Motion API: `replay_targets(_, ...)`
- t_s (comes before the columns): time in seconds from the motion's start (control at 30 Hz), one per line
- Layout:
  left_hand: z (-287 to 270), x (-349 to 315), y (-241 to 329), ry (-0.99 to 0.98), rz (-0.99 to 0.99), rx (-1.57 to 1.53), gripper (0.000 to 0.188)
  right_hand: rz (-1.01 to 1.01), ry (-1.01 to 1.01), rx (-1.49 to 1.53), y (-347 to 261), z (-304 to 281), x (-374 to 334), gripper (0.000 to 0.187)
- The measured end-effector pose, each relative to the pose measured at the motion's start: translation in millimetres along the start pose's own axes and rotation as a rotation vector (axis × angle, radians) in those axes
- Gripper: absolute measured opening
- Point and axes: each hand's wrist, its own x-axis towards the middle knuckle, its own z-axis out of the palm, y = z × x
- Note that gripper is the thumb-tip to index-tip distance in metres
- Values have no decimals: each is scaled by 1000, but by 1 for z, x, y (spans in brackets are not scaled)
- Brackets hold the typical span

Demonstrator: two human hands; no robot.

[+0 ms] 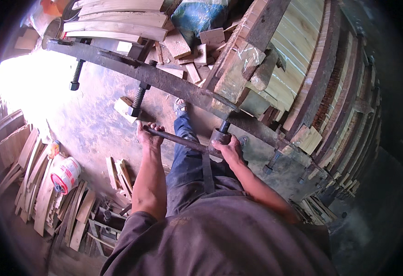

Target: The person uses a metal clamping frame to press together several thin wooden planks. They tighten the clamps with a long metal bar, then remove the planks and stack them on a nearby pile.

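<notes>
My left hand (149,136) is closed around the far end of a long dark handle belonging to a socket wrench (183,141). At the other end of it, my right hand (230,151) grips the thick round socket head. That head sits at the end of a bolt (225,126), which comes out of a long rusty steel clamp bar (173,85). Farther left along the bar, a threaded clamp screw (139,99) with a square end sticks out, and a smaller screw (76,76) stands beyond it.
Clamped wooden boards (298,50) fill the right side, between steel bars. Stacked planks (118,20) and offcuts (178,43) lie at the back. Leaning wood strips (45,198) and a white-and-red bucket (65,175) stand at the left. My leg (185,133) is below the wrench.
</notes>
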Motion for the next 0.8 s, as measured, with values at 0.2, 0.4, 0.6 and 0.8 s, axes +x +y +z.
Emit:
replay_targets(0.2,-13,32,16,-13,-77,59,38,-809,210,-105,-74,-2,-38,44)
replay_targets(0.4,-20,33,18,-37,-145,94,25,-396,-617,-586,-89,137,10,45)
replay_targets(0.6,-18,28,12,-35,-101,23,24,-279,-835,-574,-87,158,27,38)
replay_targets(0.8,-18,-1,18,-115,58,19,25,-364,-732,-547,-84,140,-1,38)
